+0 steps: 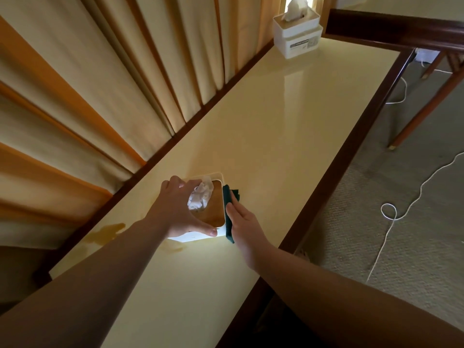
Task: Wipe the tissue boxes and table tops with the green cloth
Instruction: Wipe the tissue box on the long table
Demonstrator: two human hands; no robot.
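A white tissue box (213,214) with a brown wooden lid and a crumpled tissue sticking out stands on the cream table top (288,136). My left hand (175,209) grips the box from above and the left, thumb on its near edge. My right hand (242,222) presses the dark green cloth (229,197) flat against the box's right side with straight fingers. A second white tissue box (297,36) stands at the table's far end, apart from both hands.
Beige and orange curtains (100,84) hang along the table's left edge. A dark wooden rim (351,146) borders the table's right side. Grey carpet (401,222) with a white cord (391,222) lies to the right, beside wooden furniture legs (426,101).
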